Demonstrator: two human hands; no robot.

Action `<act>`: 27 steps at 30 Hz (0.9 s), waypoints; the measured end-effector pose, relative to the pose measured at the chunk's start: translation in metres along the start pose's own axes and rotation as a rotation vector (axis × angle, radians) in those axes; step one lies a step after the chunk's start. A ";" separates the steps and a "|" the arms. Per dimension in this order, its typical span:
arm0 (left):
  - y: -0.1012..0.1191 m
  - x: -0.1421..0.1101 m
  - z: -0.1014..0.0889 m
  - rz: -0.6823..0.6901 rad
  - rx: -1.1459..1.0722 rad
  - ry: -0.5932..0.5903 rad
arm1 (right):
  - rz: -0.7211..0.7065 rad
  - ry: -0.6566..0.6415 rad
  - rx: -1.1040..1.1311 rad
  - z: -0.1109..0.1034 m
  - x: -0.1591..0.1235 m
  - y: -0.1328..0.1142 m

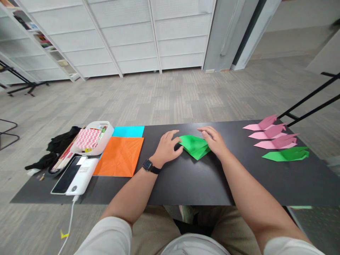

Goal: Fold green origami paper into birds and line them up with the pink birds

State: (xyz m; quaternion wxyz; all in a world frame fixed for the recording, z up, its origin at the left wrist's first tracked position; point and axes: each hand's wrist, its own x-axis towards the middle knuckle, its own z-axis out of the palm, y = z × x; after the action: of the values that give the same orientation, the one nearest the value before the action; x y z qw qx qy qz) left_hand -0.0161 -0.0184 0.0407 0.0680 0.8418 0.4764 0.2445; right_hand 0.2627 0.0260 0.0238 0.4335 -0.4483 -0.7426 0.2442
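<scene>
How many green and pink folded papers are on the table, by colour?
Pink folded papers: 3
Green folded papers: 2
Total: 5

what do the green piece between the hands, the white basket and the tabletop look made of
Green piece: likely thin matt paper, going by its creases and flat folded planes. White basket: probably plastic, smooth, with a rounded rim. Tabletop: dark with a soft sheen, perhaps laminate, though the look leaves it open.
</scene>
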 end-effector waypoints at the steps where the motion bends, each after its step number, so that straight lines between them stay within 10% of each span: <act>1: -0.001 0.000 0.000 -0.010 0.004 0.003 | -0.041 -0.016 -0.003 -0.001 0.000 -0.002; 27: -0.019 0.003 0.005 0.022 -0.070 0.007 | -0.172 -0.229 -0.235 0.001 -0.002 0.021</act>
State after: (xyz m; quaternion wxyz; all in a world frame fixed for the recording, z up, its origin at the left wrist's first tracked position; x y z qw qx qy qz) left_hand -0.0268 -0.0054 0.0309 0.0931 0.8431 0.4586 0.2649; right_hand 0.2716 0.0342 0.0064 0.3101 -0.4001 -0.8460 0.1673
